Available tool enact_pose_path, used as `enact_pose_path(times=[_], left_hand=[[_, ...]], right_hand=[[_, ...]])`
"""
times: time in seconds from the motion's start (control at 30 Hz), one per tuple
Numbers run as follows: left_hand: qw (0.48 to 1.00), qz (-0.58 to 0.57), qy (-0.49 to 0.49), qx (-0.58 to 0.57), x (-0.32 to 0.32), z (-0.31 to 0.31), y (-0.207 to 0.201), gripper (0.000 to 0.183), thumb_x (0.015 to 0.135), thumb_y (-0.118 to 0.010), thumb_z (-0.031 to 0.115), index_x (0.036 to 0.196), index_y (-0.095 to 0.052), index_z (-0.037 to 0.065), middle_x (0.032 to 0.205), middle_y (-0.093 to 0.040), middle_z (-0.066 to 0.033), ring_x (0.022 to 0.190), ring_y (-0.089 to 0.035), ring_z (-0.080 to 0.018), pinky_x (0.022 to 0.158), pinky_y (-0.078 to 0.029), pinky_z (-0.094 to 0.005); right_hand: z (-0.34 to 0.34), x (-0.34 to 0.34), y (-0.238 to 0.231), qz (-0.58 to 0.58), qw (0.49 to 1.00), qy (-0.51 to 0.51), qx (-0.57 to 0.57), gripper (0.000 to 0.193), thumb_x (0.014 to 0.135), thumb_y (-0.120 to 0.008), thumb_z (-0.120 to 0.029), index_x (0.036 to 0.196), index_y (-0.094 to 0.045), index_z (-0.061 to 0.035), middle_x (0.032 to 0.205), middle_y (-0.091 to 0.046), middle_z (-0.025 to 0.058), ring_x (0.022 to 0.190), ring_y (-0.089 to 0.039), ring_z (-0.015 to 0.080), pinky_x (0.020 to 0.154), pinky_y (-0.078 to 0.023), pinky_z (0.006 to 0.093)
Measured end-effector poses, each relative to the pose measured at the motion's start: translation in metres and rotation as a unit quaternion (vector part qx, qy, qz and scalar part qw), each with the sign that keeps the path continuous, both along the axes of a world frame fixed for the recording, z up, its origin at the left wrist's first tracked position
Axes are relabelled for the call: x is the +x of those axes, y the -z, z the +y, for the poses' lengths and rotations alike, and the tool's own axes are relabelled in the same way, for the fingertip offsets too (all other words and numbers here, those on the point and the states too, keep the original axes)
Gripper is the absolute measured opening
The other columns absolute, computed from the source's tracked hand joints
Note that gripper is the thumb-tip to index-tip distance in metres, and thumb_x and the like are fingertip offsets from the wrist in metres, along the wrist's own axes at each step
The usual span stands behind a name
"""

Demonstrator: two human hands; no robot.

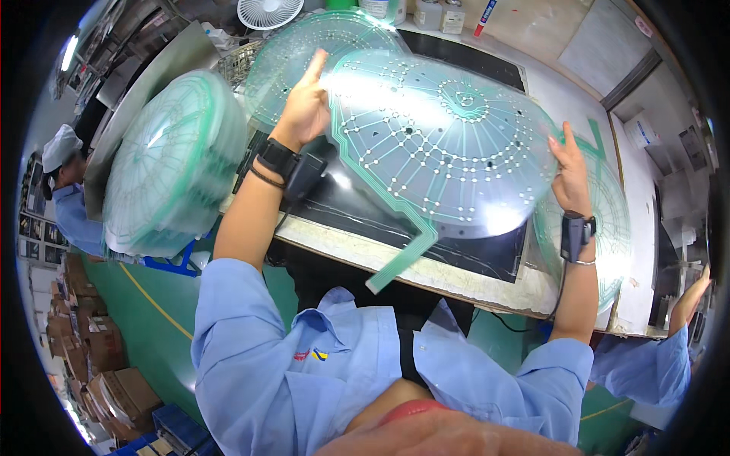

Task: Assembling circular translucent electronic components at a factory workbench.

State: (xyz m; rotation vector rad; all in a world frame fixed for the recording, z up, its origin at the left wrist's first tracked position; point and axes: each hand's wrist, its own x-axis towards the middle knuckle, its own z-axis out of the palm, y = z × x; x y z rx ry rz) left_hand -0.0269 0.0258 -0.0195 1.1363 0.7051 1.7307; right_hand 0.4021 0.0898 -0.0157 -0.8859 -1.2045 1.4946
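A round, clear plastic circuit sheet (426,152) with green traces and white dots is lifted over the bench, tilted, with light glaring off it. Its narrow green tail (403,262) hangs toward me past the bench's front edge. My left hand (306,110) pinches the sheet's left rim, thumb pointing up. At the right rim, my right hand (570,171) grips the same sheet with its fingers partly behind it. Similar round sheets (281,64) lie at the back left, and more sheets (601,228) lie beneath my right hand and wrist.
A thick stack of round sheets (171,163) stands at my left. A black mat (342,220) covers part of the bench. Along the back are a white fan (270,11), small bottles (441,15) and a marker (484,17). Co-workers (72,190) are at both sides; cardboard boxes (125,391) sit lower left.
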Motion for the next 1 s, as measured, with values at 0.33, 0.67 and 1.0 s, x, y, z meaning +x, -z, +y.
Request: enact_pose_path(times=[0.33,0.67,1.0], left_hand=[[0.972,0.009,0.129,-0.195,-0.004,-0.004,0.006,0.042,0.094,-0.044,0.011,0.131,-0.03,-0.001,0.125,-0.048,-0.0164,0.109,-0.054,-0.0256,0.092,-0.047,-0.0395],[0.97,-0.034,0.177,-0.164,0.0,-0.006,0.004,0.048,0.094,-0.041,0.012,0.138,-0.022,0.007,0.132,-0.041,-0.0144,0.112,-0.051,-0.0263,0.093,-0.046,-0.0447],[0.973,-0.032,0.159,-0.163,0.0,-0.006,0.002,0.048,0.094,-0.042,0.012,0.138,-0.023,0.007,0.131,-0.043,-0.0141,0.112,-0.052,-0.025,0.087,-0.051,-0.0407]], right_hand=[[0.0,-0.009,0.005,-0.114,0.99,-0.026,0.074,0.056,0.087,-0.058,-0.009,0.134,-0.03,-0.0019,0.111,-0.06,0.009,0.09,-0.06,0.0136,0.075,-0.048,0.0243],[-0.016,-0.016,0.003,-0.081,0.995,-0.006,0.065,0.038,0.087,-0.057,-0.012,0.119,-0.039,-0.0066,0.112,-0.061,0.0091,0.077,-0.065,0.0148,0.059,-0.05,0.0215],[-0.024,-0.02,-0.003,-0.08,0.995,-0.015,0.065,0.039,0.088,-0.057,-0.014,0.119,-0.035,-0.0063,0.113,-0.06,0.0111,0.076,-0.065,0.0156,0.058,-0.05,0.0206]])
